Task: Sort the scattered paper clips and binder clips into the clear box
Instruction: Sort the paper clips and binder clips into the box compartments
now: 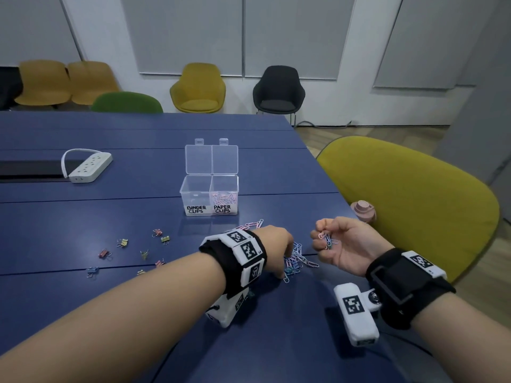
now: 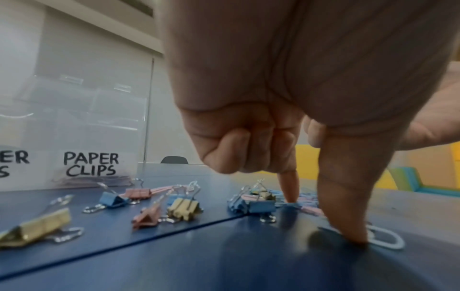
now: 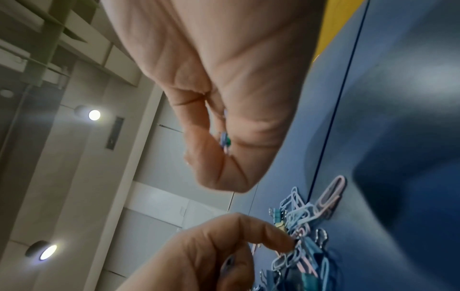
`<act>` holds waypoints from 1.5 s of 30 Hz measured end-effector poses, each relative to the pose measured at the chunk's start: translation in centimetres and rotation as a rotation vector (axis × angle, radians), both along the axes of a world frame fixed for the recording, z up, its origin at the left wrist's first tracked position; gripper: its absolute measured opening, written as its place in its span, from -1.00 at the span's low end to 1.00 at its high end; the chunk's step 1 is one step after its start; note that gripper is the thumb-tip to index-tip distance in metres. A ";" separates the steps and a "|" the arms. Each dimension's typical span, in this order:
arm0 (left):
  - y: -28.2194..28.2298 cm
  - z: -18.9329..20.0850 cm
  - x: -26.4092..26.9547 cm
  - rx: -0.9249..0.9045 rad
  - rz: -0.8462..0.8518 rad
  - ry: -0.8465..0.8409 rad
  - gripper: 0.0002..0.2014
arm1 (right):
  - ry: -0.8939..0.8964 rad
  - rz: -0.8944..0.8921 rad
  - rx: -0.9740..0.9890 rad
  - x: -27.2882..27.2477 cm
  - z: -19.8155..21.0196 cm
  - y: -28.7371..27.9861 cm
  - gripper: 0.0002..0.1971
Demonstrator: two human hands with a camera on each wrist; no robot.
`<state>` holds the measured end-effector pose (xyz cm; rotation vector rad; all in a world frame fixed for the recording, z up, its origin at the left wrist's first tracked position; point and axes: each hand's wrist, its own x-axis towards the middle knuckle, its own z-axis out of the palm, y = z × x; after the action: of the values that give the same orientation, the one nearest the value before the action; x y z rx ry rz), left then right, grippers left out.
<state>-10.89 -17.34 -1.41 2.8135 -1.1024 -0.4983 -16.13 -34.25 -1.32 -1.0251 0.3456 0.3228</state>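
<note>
The clear box [image 1: 184,189] stands mid-table with both lids open; its right compartment, labelled PAPER CLIPS [image 2: 90,164], holds pastel paper clips [image 1: 224,199], and I see nothing in the BINDER CLIPS side. A pile of paper clips [image 1: 297,258] lies near the table's right edge. My left hand [image 1: 286,254] is down on this pile; its thumb [image 2: 348,216] presses a pale clip [image 2: 388,239] and its index finger touches the heap, the other fingers curled. My right hand [image 1: 326,239] hovers palm-up beside it, holding a small bunch of paper clips [image 3: 224,138]. Several binder clips [image 1: 123,242] lie scattered to the left.
A white power strip [image 1: 88,167] lies at the back left. A yellow-green chair [image 1: 414,203] stands tight against the table's right edge, with a pink bottle cap [image 1: 362,210] between them. More chairs line the far wall.
</note>
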 end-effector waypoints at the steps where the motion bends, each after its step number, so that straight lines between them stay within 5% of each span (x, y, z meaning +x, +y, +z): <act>1: -0.2 -0.1 0.0 0.009 -0.003 -0.006 -0.60 | 0.021 0.023 0.008 0.0 0.1 -0.2 -0.83; 10: -1.1 -0.3 0.3 0.072 -0.046 -0.064 -0.83 | 0.062 0.091 -0.249 1.0 0.1 0.5 -0.69; 12: -1.0 -0.4 0.4 0.089 -0.044 -0.049 -0.83 | 0.042 0.128 -0.552 1.2 -0.1 0.8 -0.74; 16: -1.0 -0.5 0.2 0.103 -0.025 -0.058 -0.83 | -0.095 0.394 -1.462 1.6 0.0 1.7 -0.91; 18: -0.9 -0.4 0.0 0.111 -0.021 -0.064 -0.85 | -0.148 0.516 -1.680 1.8 0.1 2.6 -0.93; 24: 0.5 -0.1 -0.6 0.159 0.018 -0.051 -0.79 | -0.160 0.653 -1.878 2.5 -0.5 4.5 -0.87; 29: 3.0 1.1 0.8 -0.083 0.187 0.228 -0.80 | -0.195 0.682 -1.917 2.7 -0.4 4.9 -0.80; 33: 5.9 1.6 1.0 -0.626 0.462 0.704 -0.77 | -0.203 0.597 -1.772 2.6 0.5 4.6 -0.83; 36: 7.9 2.0 1.0 -0.944 0.600 0.960 -0.80 | -0.121 0.501 -1.295 2.4 0.9 4.4 -0.80; 41: 10.3 1.6 1.2 -1.203 0.663 1.014 -0.79 | -0.037 0.216 -0.218 1.3 1.4 6.4 -0.76; 45: 10.9 0.6 1.1 -1.289 0.703 1.016 -0.86 | -0.047 0.131 0.121 1.3 1.1 8.9 -0.92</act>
<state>-9.82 -6.40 -0.77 1.2930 -0.0390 -0.6434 -14.85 -25.37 -0.18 -0.9366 0.2138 0.4317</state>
